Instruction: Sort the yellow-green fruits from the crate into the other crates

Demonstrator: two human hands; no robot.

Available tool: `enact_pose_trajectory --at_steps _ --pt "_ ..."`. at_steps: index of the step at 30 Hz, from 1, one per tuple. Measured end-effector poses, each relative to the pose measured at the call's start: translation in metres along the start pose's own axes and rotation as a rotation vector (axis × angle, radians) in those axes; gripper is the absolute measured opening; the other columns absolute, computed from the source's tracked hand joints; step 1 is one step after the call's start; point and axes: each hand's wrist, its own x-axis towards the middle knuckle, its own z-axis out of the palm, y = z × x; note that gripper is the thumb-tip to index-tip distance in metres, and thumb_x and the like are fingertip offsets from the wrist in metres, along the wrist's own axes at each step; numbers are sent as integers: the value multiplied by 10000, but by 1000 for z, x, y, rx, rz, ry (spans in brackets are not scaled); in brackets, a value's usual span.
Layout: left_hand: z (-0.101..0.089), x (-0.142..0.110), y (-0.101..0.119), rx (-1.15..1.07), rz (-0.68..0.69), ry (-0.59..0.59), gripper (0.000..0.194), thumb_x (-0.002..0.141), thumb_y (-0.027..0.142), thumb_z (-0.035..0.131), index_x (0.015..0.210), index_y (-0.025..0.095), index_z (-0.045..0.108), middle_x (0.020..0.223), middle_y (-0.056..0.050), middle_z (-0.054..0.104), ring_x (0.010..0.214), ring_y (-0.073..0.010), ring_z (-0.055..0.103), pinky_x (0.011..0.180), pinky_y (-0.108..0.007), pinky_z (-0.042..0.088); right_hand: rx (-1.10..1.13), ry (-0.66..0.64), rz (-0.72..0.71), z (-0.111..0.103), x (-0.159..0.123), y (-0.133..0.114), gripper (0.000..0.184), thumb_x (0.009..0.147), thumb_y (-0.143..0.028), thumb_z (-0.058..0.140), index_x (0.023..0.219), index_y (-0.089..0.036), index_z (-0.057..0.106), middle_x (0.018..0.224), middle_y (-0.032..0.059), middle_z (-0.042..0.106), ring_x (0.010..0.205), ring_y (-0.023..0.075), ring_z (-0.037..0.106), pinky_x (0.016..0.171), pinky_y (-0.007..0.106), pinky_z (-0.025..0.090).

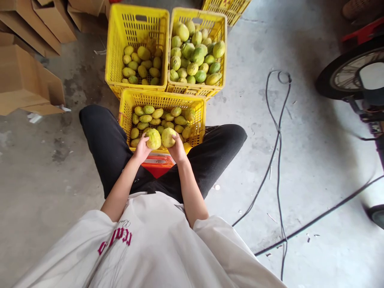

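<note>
My left hand (142, 150) is closed around a rounded yellow-green fruit (154, 139), its thumb on the near side. A paler yellow-green fruit (168, 137) sits in my right hand (178, 150), whose fingers are mostly hidden. The two fruits are side by side, nearly touching, over the near edge of a yellow slatted crate (200, 116) between my knees. Inside that crate lie many oval, lemon-like fruits (156, 114), yellow and green. Their exact kind is not certain.
Behind stand two more yellow crates with similar fruit, one at left (115, 52) and a fuller one at right (224, 60). Something red (159, 170) is below my hands. Cardboard boxes (27, 80) lie left. Black cable (279, 136) and a wheel (345, 72) are right.
</note>
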Motion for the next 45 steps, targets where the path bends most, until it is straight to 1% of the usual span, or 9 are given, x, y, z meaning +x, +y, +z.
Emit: enact_pose_trajectory --at_steps 5,8,14,19,24,28,32,38,45 --pt "-1 -2 1 45 88 -11 448 880 421 1083 1175 304 766 1439 -93 887 1647 -414 772 1377 -624 705 61 21 18 2 4 -2 304 986 -319 671 1262 -324 800 1327 50 920 1579 329 820 1147 479 823" --pt "-2 -5 1 86 95 -48 611 804 447 1190 1210 301 758 1526 -78 867 1590 -385 801 1311 -587 753 35 13 -7 -5 7 2 314 979 -362 793 1291 -323 809 1376 49 910 1580 340 808 1190 504 821" --pt "-2 -5 -6 135 73 -99 781 657 460 1281 1271 299 826 1333 -50 917 1483 -353 854 1277 -483 732 -85 -101 -77 -20 9 7 571 809 -463 1068 1288 -320 791 1389 63 883 1555 415 781 1247 607 796" --pt "3 -2 -13 139 140 -52 787 700 489 1243 1319 312 791 1391 -63 896 1602 -357 793 1379 -506 656 -121 -168 -160 -21 8 9 762 684 -439 1176 1240 -377 659 1268 -6 837 1305 311 843 1024 402 788" --pt "6 -4 -5 90 64 8 578 850 439 1073 1325 302 775 1420 -82 906 1693 -384 748 1415 -548 651 -120 -99 -168 -17 9 14 801 679 -422 1174 1273 -387 637 1210 -39 819 1169 242 816 907 299 735" --pt "8 -4 3 31 8 -2 298 969 377 851 1248 284 801 1414 -114 926 1737 -409 733 1432 -592 663 -20 -53 -103 -15 16 14 564 839 -589 984 1287 -352 737 1383 38 881 1469 342 812 1093 441 810" --pt "11 -2 4 66 81 -18 266 992 389 906 1228 287 839 1399 -123 928 1765 -408 722 1464 -583 650 -6 -94 -90 -20 22 11 435 877 -604 829 1215 -342 748 1446 72 894 1704 411 716 1201 555 808" --pt "10 -3 4 118 170 16 338 1020 541 991 1234 309 870 1423 -115 933 1729 -414 758 1445 -574 668 -61 -257 -88 -23 15 17 647 873 -649 1081 1371 -372 776 1485 54 853 1622 388 756 1225 617 818" --pt "11 -6 2 138 126 92 334 972 400 1004 1188 320 762 1419 -86 914 1608 -390 825 1347 -557 743 -148 -258 -104 -17 7 17 850 670 -598 1232 1361 -338 812 1347 63 802 1388 366 784 1174 591 815"
